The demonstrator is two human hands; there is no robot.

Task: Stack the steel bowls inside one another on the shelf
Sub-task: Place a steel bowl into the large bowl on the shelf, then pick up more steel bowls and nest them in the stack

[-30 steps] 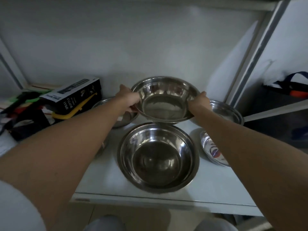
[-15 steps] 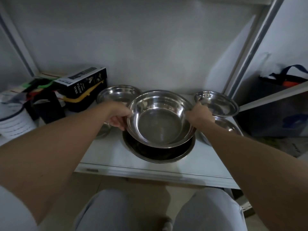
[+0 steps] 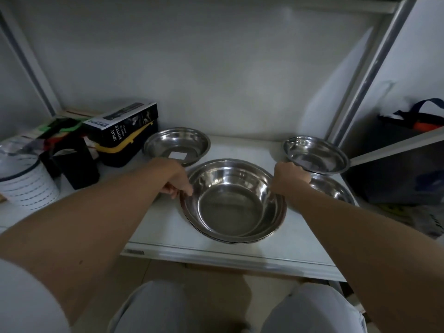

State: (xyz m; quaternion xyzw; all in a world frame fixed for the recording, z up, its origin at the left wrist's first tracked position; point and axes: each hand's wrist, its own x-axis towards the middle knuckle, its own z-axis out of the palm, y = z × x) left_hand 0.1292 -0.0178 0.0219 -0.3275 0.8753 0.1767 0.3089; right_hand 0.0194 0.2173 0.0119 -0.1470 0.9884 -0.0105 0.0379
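Observation:
A medium steel bowl (image 3: 230,207) sits nested inside a larger steel bowl (image 3: 276,233) at the front middle of the white shelf (image 3: 168,227). My left hand (image 3: 176,182) pinches the left rim of the nested pair. My right hand (image 3: 292,176) is curled between that pair and the right-hand bowls, and its fingers are hidden. At the right, a small steel bowl (image 3: 316,155) rests tilted on top of another steel bowl (image 3: 332,192). A shallow steel bowl (image 3: 177,143) with a white label stands at the back left.
A black spray bottle box (image 3: 122,126) lies on a black and yellow case at the left. Beside it stand a black holder (image 3: 77,162) and a white striped container (image 3: 26,186). A metal upright (image 3: 360,87) borders the shelf on the right, with a dark bag (image 3: 408,131) beyond.
The medium bowl came down from above into the large bowl. My right hand has left its rim and shifted right toward the small bowl. The view has pulled back.

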